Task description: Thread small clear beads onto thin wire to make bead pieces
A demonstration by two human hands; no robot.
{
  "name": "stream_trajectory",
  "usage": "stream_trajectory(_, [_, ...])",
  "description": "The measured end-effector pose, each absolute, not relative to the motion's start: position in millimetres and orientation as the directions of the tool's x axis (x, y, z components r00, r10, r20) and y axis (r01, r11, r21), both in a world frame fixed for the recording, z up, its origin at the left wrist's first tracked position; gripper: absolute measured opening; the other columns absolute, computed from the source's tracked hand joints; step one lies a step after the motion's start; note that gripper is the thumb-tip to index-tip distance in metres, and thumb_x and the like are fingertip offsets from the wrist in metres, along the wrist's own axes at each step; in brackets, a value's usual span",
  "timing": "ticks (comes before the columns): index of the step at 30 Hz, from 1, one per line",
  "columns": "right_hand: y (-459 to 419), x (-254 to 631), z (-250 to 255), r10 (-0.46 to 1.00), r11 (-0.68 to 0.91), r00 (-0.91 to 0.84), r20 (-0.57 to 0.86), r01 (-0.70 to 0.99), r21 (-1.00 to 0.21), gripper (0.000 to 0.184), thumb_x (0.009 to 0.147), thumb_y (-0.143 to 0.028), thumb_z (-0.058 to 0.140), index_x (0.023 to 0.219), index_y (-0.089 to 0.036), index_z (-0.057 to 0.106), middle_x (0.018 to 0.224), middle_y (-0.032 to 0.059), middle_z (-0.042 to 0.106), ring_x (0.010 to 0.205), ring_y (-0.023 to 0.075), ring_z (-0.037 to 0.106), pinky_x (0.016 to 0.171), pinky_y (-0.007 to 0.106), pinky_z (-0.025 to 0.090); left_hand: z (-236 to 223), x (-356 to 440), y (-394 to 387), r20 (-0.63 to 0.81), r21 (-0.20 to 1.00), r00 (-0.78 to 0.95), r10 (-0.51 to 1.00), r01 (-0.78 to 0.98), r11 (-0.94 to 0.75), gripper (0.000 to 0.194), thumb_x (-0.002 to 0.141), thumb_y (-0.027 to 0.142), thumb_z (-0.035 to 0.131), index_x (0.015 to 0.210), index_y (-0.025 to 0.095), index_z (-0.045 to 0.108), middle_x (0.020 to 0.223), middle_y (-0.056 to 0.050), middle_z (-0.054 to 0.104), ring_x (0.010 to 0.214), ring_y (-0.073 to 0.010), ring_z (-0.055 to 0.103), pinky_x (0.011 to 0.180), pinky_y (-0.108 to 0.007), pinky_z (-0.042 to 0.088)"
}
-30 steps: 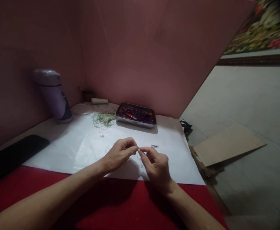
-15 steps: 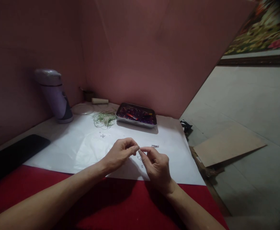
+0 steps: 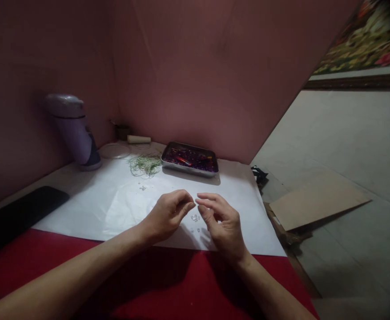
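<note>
My left hand (image 3: 170, 213) hovers over the white sheet (image 3: 128, 209), thumb and forefinger brought together at the tips. Whatever lies between them is too small to make out. Just to its right is my right hand (image 3: 223, 222), thumb and fingers parted, with nothing visible in them. A small cluster of clear beads (image 3: 195, 218) lies on the sheet below and between the hands. Farther left is a second little group of clear bits (image 3: 142, 188). A tangle of pale green thread (image 3: 145, 165) rests near the tray.
A metal tray (image 3: 190, 171) holding purple beads and a red tool (image 3: 183, 161) stands at the back. On the left are a purple flask (image 3: 76, 138) and a black object (image 3: 28, 209). A pale roll (image 3: 139, 139) lies by the wall. Red cloth (image 3: 168, 284) covers the near edge.
My right hand has drawn away from the left and its fingers have spread, where the fingertips met before. My left hand has barely moved.
</note>
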State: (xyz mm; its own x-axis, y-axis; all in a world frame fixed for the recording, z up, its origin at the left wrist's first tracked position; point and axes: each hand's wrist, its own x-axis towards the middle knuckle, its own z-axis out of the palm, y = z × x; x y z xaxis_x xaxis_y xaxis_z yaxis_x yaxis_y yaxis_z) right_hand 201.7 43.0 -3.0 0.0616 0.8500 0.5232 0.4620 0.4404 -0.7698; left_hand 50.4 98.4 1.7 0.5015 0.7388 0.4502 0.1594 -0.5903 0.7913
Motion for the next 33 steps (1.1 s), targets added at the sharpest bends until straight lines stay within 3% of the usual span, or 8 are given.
stream_trajectory(5, [44,201,0,0.973,0.229,-0.037,0.226,0.101,-0.968,0.028,0.081,-0.035,0.054,0.101,-0.015,0.055,0.077,0.004,0.062,0.044,0.0088,0.054,0.031,0.017,0.033,2,49,97,0.486,0.77,0.482,0.729,0.158,-0.618,0.015,0.08,0.029,0.052,0.07,0.019,0.058,0.066,-0.002,0.053,0.061,-0.0137,0.043,0.06,-0.025,0.032])
stream_trajectory(8, [44,200,-2,0.968,0.25,-0.007,0.252,0.159,-0.955,0.018,0.079,-0.032,0.057,0.085,-0.015,0.056,0.057,-0.0033,0.052,0.044,0.0076,0.048,0.036,0.017,0.034,2,48,98,0.515,0.732,0.48,0.71,0.184,-0.656,0.015,0.08,0.027,0.051,0.07,0.019,0.058,0.066,-0.002,0.053,0.062,-0.0139,0.044,0.06,-0.025,0.032])
stream_trajectory(11, [44,201,-4,0.938,0.327,0.016,0.346,0.291,-0.899,0.016,0.081,-0.029,0.056,0.074,-0.015,0.055,0.057,-0.004,0.047,0.049,0.0073,0.043,0.045,0.019,0.037,1,48,98,0.531,0.688,0.514,0.674,0.204,-0.697,0.014,0.082,0.025,0.049,0.072,0.018,0.057,0.066,-0.002,0.052,0.061,-0.0131,0.044,0.06,-0.024,0.032])
stream_trajectory(16, [43,201,-8,0.924,0.35,0.001,0.383,0.408,-0.844,0.013,0.084,-0.026,0.051,0.075,-0.016,0.054,0.061,-0.0034,0.047,0.052,0.008,0.04,0.049,0.02,0.035,-2,51,100,0.52,0.687,0.518,0.679,0.218,-0.693,0.016,0.083,0.026,0.047,0.073,0.017,0.057,0.066,-0.001,0.053,0.06,-0.0119,0.045,0.059,-0.023,0.033])
stream_trajectory(20, [42,201,-9,0.917,0.347,0.028,0.398,0.436,-0.83,0.013,0.083,-0.024,0.05,0.073,-0.017,0.052,0.06,-0.0039,0.045,0.052,0.0083,0.04,0.049,0.02,0.034,5,38,124,0.524,0.685,0.396,0.754,0.33,-0.65,0.017,0.081,0.028,0.05,0.073,0.017,0.059,0.063,-0.001,0.056,0.059,-0.012,0.047,0.058,-0.024,0.035])
stream_trajectory(23, [41,202,-10,0.912,0.343,0.065,0.405,0.421,-0.84,0.012,0.083,-0.024,0.05,0.073,-0.017,0.051,0.058,-0.0045,0.043,0.05,0.0081,0.038,0.047,0.02,0.032,14,12,153,0.425,0.631,0.217,0.879,0.625,-0.459,0.013,0.076,0.028,0.056,0.077,0.017,0.063,0.072,-0.005,0.062,0.065,-0.0151,0.053,0.059,-0.025,0.035])
stream_trajectory(25, [42,203,-11,0.904,0.348,0.089,0.418,0.414,-0.841,0.012,0.083,-0.025,0.05,0.074,-0.017,0.05,0.058,-0.0046,0.042,0.049,0.0081,0.037,0.046,0.021,0.032,20,-6,170,0.29,0.489,0.075,0.954,0.845,-0.215,0.014,0.075,0.027,0.055,0.081,0.019,0.065,0.078,-0.005,0.063,0.072,-0.0179,0.054,0.06,-0.027,0.035])
stream_trajectory(33, [46,208,-13,0.87,0.363,0.168,0.463,0.416,-0.834,0.013,0.083,-0.027,0.052,0.074,-0.017,0.051,0.059,-0.004,0.042,0.052,0.0091,0.037,0.048,0.021,0.032,6,-29,199,0.087,0.379,-0.014,0.996,0.925,-0.021,0.008,0.062,0.021,0.064,0.068,0.019,0.066,0.077,-0.01,0.065,0.075,-0.0256,0.058,0.06,-0.032,0.04])
